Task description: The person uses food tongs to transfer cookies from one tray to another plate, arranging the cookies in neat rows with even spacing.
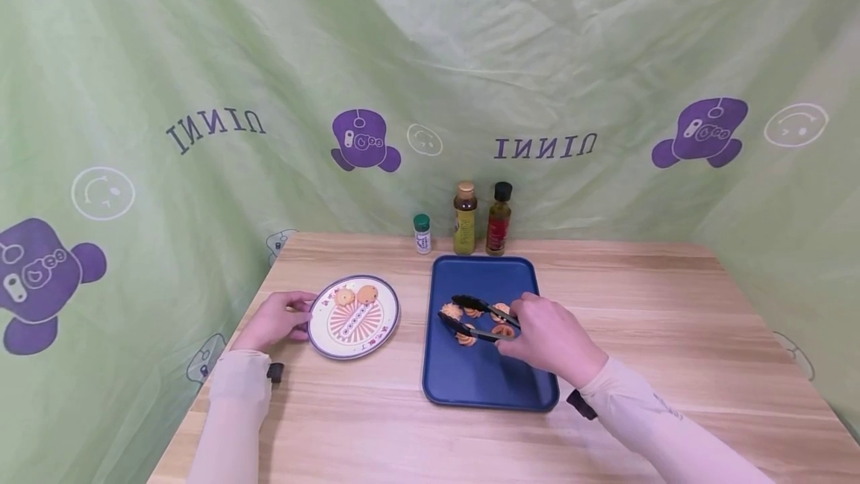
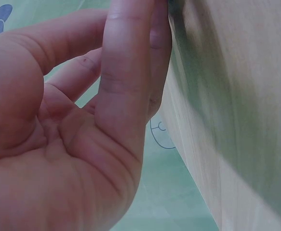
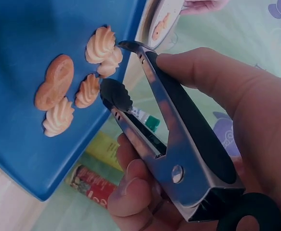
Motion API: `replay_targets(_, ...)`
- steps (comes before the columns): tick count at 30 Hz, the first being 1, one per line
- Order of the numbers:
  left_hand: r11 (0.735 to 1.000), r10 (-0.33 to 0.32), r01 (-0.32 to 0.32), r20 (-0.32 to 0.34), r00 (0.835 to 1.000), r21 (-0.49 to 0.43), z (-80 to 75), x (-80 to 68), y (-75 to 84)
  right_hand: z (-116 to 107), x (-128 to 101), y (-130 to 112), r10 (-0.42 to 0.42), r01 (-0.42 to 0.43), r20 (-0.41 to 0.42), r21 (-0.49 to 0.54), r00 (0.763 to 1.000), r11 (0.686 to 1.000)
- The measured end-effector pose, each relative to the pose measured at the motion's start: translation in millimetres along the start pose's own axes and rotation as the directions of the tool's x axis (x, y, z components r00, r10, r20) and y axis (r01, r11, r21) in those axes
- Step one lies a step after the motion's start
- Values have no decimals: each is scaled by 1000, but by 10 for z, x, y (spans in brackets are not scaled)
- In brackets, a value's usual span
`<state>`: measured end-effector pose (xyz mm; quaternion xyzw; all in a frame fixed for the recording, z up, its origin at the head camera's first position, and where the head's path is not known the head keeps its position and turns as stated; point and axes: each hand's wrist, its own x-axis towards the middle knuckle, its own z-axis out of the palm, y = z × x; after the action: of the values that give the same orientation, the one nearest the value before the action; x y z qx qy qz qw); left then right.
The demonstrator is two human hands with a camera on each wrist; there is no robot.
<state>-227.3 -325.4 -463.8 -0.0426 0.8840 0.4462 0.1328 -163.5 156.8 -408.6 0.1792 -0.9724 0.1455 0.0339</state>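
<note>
My right hand (image 1: 554, 336) grips metal tongs (image 3: 171, 130) with black grips and dark tips. The tong arms stand apart over the blue tray (image 1: 487, 379), their tips right by a swirled piped cookie (image 3: 110, 62). Several cookies lie together on the tray, among them a pretzel-shaped cookie (image 3: 56, 82). At the left, my left hand (image 1: 275, 320) holds the left rim of a white plate (image 1: 386, 320) with a blue edge and red print. On that plate sit a pale cookie (image 1: 345, 297) and a browner round cookie (image 1: 367, 294). Curved fingers fill the left wrist view.
Behind the tray stand a green-capped shaker (image 1: 422, 234), a yellow-labelled bottle (image 1: 465, 219) and a red-labelled bottle (image 1: 498, 219). All rest on a wooden table (image 1: 645, 297). A green printed cloth (image 1: 571, 43) hangs along the back and sides.
</note>
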Motion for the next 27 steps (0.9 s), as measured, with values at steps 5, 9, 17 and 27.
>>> replay_targets(5, 1000, 7, -7, 2, 1000, 1, -3, 8, -14, -8, 21, -19, 1, -1, 1, -7, 1000, 1000)
replay_targets(9, 1000, 14, -14, 1, 1000, 0, -5, 17, -31, -3, 32, -35, 8, -8, 8, -9, 1000, 1000)
replay_targets(17, 1000, 19, -19, 2, 1000, 6, -7, 21, -27, -9, 49, -43, 7, -7, 13, -3, 1000, 1000)
replay_targets(27, 1000, 18, -18, 3, 1000, 9, -3, 26, -37, 2, 67, -28, 8, -7, -11, 31, 1000, 999)
